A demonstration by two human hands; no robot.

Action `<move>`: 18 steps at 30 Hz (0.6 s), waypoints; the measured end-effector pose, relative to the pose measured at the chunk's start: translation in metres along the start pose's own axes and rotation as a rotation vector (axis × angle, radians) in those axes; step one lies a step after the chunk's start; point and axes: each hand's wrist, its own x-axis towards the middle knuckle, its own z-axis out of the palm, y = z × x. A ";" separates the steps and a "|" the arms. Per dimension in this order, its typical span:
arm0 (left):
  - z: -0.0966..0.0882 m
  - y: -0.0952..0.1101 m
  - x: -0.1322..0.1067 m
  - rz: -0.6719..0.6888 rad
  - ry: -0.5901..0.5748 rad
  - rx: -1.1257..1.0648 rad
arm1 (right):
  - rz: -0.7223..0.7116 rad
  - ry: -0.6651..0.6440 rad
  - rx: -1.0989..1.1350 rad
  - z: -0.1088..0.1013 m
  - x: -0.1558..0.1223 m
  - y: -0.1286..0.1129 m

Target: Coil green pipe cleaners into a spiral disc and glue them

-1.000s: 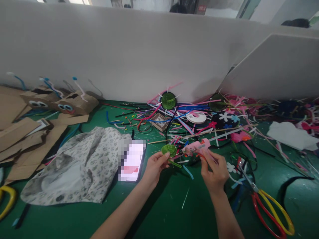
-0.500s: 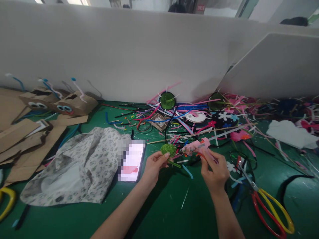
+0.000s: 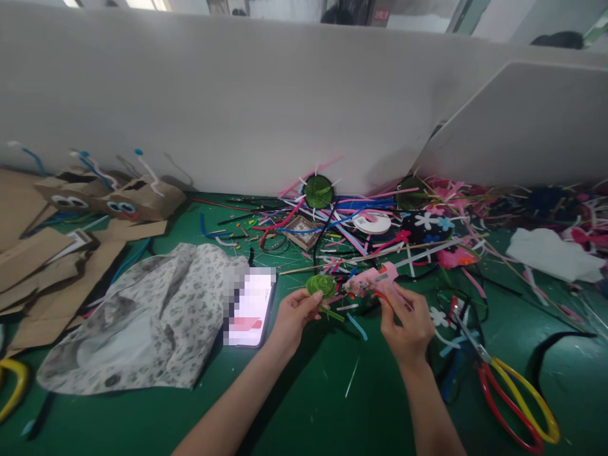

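Note:
My left hand (image 3: 299,316) pinches a flat green pipe-cleaner coil (image 3: 322,286) by its lower left edge, above the green table. A loose green tail sticks out below the coil. My right hand (image 3: 409,323) is wrapped round a pink hot glue gun (image 3: 373,283), fingers at its orange trigger. The gun's nozzle points left, close to the coil's right edge; I cannot tell whether they touch. Just behind both hands lies a heap of pipe cleaners (image 3: 365,206), with a similar round green coil (image 3: 318,191) standing against the divider.
Left of my arm are a phone (image 3: 251,310), a patterned cloth (image 3: 156,316), cardboard pieces (image 3: 38,266) and cardboard figures with googly eyes (image 3: 128,193). On the right lie red-and-yellow-handled scissors (image 3: 510,392) and white tissue (image 3: 553,253). A white divider (image 3: 213,107) closes off the back.
My right hand and the glue gun have shifted very slightly left. My left hand still holds the green coil in nearly the same spot.

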 end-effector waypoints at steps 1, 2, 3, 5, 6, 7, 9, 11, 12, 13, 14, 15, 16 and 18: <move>0.000 0.000 0.000 -0.002 -0.007 -0.002 | 0.002 -0.003 0.002 0.000 0.000 0.000; 0.000 -0.001 0.000 -0.004 -0.012 -0.005 | 0.005 -0.008 0.005 0.001 0.000 0.000; -0.001 -0.001 0.000 -0.005 -0.017 -0.008 | 0.011 -0.014 0.008 0.001 0.000 0.000; 0.000 -0.001 0.000 -0.004 -0.023 -0.016 | 0.027 -0.025 0.023 0.002 0.000 0.001; 0.000 -0.001 -0.001 -0.003 -0.026 -0.020 | 0.033 -0.033 0.033 0.002 0.000 0.001; 0.000 0.000 -0.001 -0.002 -0.028 -0.024 | 0.036 -0.039 0.042 0.002 0.001 0.000; 0.000 0.001 -0.001 0.000 -0.033 -0.031 | 0.036 -0.046 0.057 0.002 0.001 0.000; 0.000 0.001 -0.001 -0.001 -0.040 -0.037 | 0.038 -0.045 0.067 0.001 0.001 -0.001; -0.001 0.002 -0.001 -0.001 -0.044 -0.041 | 0.048 -0.049 0.071 0.001 0.000 -0.002; -0.001 0.002 -0.002 -0.002 -0.049 -0.044 | 0.066 -0.056 0.072 0.002 0.000 -0.002; -0.002 0.003 -0.002 -0.002 -0.054 -0.049 | 0.090 -0.067 0.065 0.003 -0.001 -0.002; -0.002 0.003 -0.002 -0.001 -0.059 -0.054 | 0.122 -0.081 0.048 0.004 -0.002 -0.002; -0.002 0.004 -0.003 0.001 -0.063 -0.060 | 0.159 -0.098 0.022 0.006 -0.003 -0.002; -0.003 0.005 -0.004 0.001 -0.072 -0.072 | 0.218 -0.132 -0.046 0.011 -0.004 0.001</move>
